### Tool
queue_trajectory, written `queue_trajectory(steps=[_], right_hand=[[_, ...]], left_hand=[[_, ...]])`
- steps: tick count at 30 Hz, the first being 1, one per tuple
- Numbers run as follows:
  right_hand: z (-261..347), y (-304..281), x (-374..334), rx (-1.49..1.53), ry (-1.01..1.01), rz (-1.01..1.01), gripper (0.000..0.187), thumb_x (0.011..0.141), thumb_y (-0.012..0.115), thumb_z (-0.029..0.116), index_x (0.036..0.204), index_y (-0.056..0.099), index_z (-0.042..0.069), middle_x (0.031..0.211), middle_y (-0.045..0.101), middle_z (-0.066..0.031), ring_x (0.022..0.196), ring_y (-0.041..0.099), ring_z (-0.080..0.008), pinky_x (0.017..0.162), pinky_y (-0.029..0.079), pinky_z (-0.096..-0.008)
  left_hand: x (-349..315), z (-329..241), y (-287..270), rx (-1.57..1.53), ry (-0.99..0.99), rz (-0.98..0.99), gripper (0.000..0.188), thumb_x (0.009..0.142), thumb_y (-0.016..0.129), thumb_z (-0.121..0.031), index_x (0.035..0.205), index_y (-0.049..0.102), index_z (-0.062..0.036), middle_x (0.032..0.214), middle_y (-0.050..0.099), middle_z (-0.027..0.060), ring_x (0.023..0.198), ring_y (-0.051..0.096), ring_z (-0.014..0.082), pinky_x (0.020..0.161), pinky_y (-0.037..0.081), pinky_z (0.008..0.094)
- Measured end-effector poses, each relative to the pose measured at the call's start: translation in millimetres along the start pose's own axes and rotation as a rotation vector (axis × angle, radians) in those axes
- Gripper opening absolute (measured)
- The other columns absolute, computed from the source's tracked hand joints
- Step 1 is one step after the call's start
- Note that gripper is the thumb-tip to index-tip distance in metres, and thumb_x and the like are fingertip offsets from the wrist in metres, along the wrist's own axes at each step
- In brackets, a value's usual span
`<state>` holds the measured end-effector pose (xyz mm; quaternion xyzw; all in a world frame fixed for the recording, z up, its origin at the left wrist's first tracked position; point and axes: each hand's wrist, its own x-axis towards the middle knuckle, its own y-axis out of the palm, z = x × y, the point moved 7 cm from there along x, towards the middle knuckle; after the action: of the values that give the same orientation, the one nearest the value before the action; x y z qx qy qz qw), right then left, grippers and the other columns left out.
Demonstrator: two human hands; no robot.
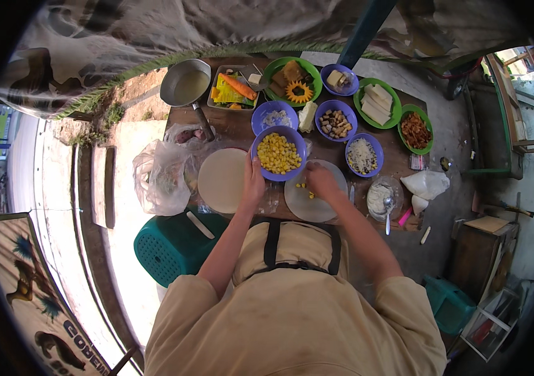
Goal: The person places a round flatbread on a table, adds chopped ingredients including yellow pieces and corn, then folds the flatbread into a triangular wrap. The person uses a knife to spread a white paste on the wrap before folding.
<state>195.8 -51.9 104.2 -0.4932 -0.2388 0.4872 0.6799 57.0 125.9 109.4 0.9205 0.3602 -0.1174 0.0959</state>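
My left hand (254, 178) grips the left rim of a purple bowl (279, 154) filled with small yellow pieces that look like corn kernels. It tilts the bowl slightly above the table. My right hand (322, 180) is curled over a round whitish sheet (317, 210), just right of the bowl; whatever its fingers hold is hidden. A few yellow pieces (311, 195) lie on that sheet beside the hand. Left of it rests a second round, pale disc (220, 182), partly behind my left forearm.
Purple bowls of browned cubes (334, 121) and white shreds (363, 156) stand beyond my right hand. Green bowls (377, 105) line the far side. A saucepan (186, 84) is far left; a bowl of white powder with a spoon (384, 198) is right. A green stool (170, 250) stands nearby.
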Motion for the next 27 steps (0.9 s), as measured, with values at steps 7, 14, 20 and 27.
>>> queue_trajectory(steps=[7, 14, 20, 27], right_hand=[[0.9, -5.7, -2.3, -0.07, -0.002, -0.063, 0.012, 0.084, 0.07, 0.01, 0.094, 0.075, 0.006, 0.108, 0.068, -0.0097, 0.107, 0.065, -0.0316, 0.092, 0.056, -0.0461], [11.9, 0.1, -7.1, -0.021, -0.11, 0.07, 0.016, 0.088, 0.07, 0.018, 0.098, 0.075, 0.006, 0.114, 0.067, -0.0112, 0.113, 0.064, -0.0302, 0.094, 0.053, -0.047], [26.5, 12.7, -10.0, -0.18, -0.195, 0.023, 0.019, 0.089, 0.072, 0.026, 0.097, 0.072, 0.009, 0.106, 0.066, -0.0082, 0.109, 0.064, -0.0282, 0.09, 0.051, -0.0479], [3.5, -6.0, -14.8, -0.092, -0.093, -0.048, 0.021, 0.086, 0.076, 0.025, 0.098, 0.071, 0.009, 0.105, 0.062, -0.0085, 0.107, 0.062, -0.0282, 0.086, 0.052, -0.0446]], left_hand=[[-1.2, -9.4, 5.6, -0.119, 0.005, -0.028, 0.05, 0.118, 0.032, -0.029, 0.161, 0.032, -0.005, 0.153, 0.048, 0.0163, 0.141, 0.048, 0.0239, 0.116, 0.041, 0.0391], [-3.2, -28.4, 17.1, -0.129, 0.001, -0.014, 0.051, 0.118, 0.033, -0.031, 0.161, 0.033, -0.0034, 0.153, 0.048, 0.0163, 0.142, 0.047, 0.0238, 0.118, 0.04, 0.0385], [-4.9, -33.3, 21.5, -0.152, -0.009, -0.002, 0.055, 0.118, 0.032, -0.037, 0.161, 0.032, -0.0027, 0.155, 0.047, 0.0165, 0.143, 0.046, 0.0247, 0.118, 0.04, 0.0392], [0.9, -25.8, 16.5, -0.038, 0.023, -0.004, 0.058, 0.117, 0.032, -0.038, 0.161, 0.031, -0.0001, 0.158, 0.044, 0.0178, 0.146, 0.042, 0.0271, 0.123, 0.033, 0.0399]])
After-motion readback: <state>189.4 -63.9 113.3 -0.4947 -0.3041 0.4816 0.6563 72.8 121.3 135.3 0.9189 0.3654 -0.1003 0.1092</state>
